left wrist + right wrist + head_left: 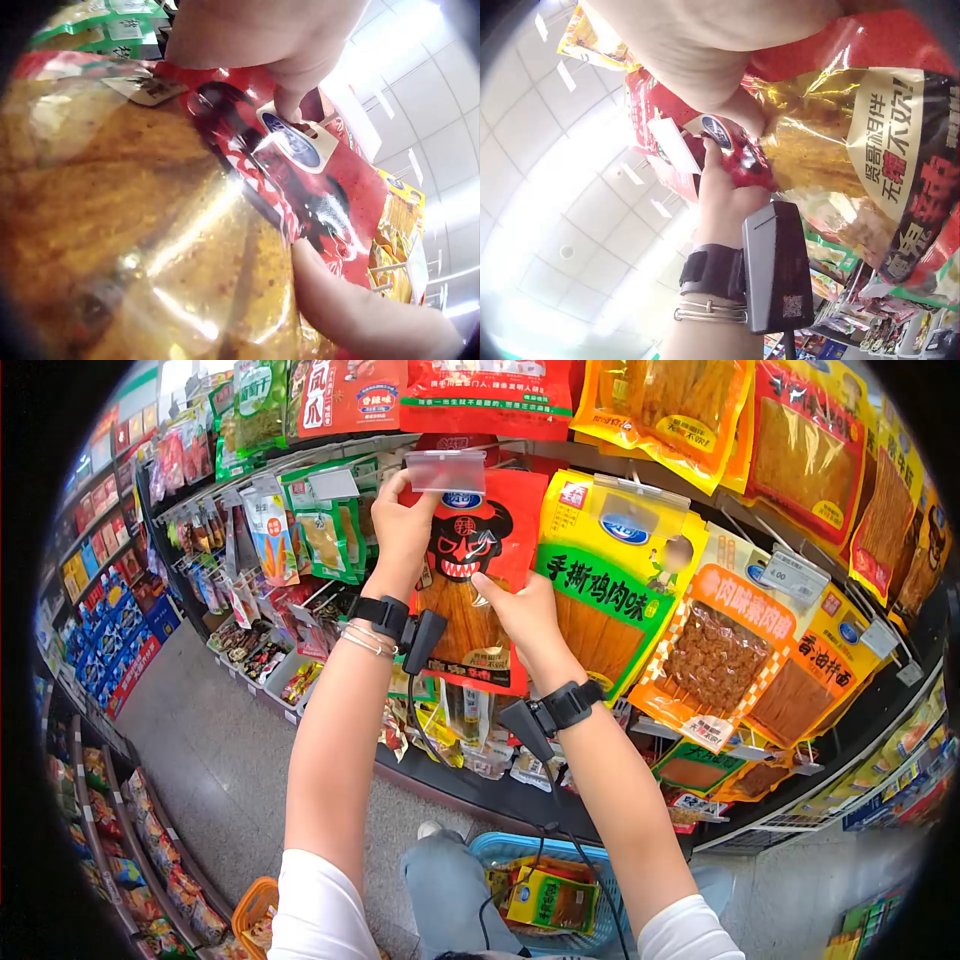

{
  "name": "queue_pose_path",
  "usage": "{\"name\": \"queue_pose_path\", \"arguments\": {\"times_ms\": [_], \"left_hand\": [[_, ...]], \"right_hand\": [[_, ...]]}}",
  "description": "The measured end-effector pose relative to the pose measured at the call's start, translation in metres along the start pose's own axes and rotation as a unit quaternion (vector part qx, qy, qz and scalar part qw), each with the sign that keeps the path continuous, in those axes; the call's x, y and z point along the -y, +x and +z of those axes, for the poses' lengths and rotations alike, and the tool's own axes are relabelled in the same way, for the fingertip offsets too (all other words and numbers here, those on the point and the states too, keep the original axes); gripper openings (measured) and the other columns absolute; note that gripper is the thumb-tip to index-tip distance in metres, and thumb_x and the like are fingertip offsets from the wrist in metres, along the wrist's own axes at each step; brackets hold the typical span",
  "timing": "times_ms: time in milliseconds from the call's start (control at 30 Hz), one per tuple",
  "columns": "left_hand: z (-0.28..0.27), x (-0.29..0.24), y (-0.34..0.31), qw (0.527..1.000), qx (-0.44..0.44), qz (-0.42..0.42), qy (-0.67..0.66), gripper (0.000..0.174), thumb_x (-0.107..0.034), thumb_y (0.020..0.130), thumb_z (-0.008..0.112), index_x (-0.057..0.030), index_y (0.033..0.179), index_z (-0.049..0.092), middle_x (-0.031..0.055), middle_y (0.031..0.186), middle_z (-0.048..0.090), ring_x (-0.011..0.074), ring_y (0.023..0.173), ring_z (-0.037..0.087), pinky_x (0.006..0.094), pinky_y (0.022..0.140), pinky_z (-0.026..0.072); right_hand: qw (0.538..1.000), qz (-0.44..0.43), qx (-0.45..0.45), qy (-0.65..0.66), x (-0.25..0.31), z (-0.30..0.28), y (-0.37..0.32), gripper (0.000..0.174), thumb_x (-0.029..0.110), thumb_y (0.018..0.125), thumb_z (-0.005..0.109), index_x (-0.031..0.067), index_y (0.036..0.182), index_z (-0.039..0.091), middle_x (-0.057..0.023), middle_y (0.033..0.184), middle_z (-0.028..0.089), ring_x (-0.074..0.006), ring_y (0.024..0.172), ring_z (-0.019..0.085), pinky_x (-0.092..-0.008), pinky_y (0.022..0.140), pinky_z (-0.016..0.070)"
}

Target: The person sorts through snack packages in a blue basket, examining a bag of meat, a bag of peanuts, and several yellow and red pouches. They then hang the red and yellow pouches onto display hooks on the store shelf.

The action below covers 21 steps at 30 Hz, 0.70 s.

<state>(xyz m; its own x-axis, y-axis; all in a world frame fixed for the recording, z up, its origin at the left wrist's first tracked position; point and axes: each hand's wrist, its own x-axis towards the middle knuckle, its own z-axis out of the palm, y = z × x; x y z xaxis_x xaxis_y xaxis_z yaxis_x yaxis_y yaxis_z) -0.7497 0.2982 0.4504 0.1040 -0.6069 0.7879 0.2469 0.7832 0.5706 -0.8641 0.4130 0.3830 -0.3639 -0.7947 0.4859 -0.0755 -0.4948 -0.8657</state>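
Observation:
A red snack packet (478, 585) with a black cartoon face and a clear window hangs on a shelf peg, under a clear price-tag holder (446, 471). My left hand (401, 525) reaches up and pinches the packet's top edge beside that holder; in the left wrist view a fingertip (288, 109) lies by the blue logo on the red packet (315, 187). My right hand (522, 615) grips the packet's right side at mid height, thumb on the front. In the right wrist view the packet (832, 150) fills the frame, with the left hand (724, 187) behind it.
Yellow and orange snack packets (610, 565) hang close on the right, green ones (325, 525) on the left. A blue basket (500, 847) holding a yellow-green packet (550, 900) sits at my feet, an orange basket (252, 912) beside it. Shelves line the aisle's left side.

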Motion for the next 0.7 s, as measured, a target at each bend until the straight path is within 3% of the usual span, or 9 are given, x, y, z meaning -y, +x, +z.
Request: {"name": "queue_pose_path", "arguments": {"times_ms": [233, 433, 700], "left_hand": [[0.003, -0.004, -0.003, 1.0, 0.011, -0.007, 0.005, 0.02, -0.007, 0.081, 0.068, -0.0024, 0.1, 0.063, -0.0007, 0.089, 0.064, 0.0051, 0.079, 0.055, 0.0206, 0.071, 0.0444], [0.002, -0.008, -0.004, 0.997, 0.016, -0.034, -0.064, 0.019, -0.008, 0.081, 0.069, -0.0044, 0.098, 0.063, -0.0018, 0.089, 0.064, 0.004, 0.077, 0.055, 0.0194, 0.07, 0.0443], [0.004, -0.015, 0.001, 0.998, 0.024, -0.04, -0.053, 0.018, -0.007, 0.077, 0.072, -0.0025, 0.092, 0.063, 0.0002, 0.088, 0.063, 0.006, 0.079, 0.055, 0.0216, 0.07, 0.0459]], "right_hand": [[1.0, 0.008, -0.013, 0.002, 0.0, -0.004, -0.002, 0.022, 0.013, 0.078, 0.07, 0.0014, 0.096, 0.067, -0.0066, 0.088, 0.069, -0.0128, 0.078, 0.063, -0.0285, 0.073, 0.0476], [1.0, -0.003, -0.015, -0.004, 0.004, -0.005, -0.005, 0.022, 0.014, 0.079, 0.069, 0.0019, 0.096, 0.067, -0.0065, 0.088, 0.069, -0.0127, 0.077, 0.063, -0.0285, 0.072, 0.0477], [1.0, -0.001, -0.015, 0.002, 0.005, -0.005, -0.003, 0.021, 0.014, 0.079, 0.069, 0.0017, 0.096, 0.067, -0.0061, 0.086, 0.069, -0.0128, 0.076, 0.063, -0.0288, 0.071, 0.0476]]}}
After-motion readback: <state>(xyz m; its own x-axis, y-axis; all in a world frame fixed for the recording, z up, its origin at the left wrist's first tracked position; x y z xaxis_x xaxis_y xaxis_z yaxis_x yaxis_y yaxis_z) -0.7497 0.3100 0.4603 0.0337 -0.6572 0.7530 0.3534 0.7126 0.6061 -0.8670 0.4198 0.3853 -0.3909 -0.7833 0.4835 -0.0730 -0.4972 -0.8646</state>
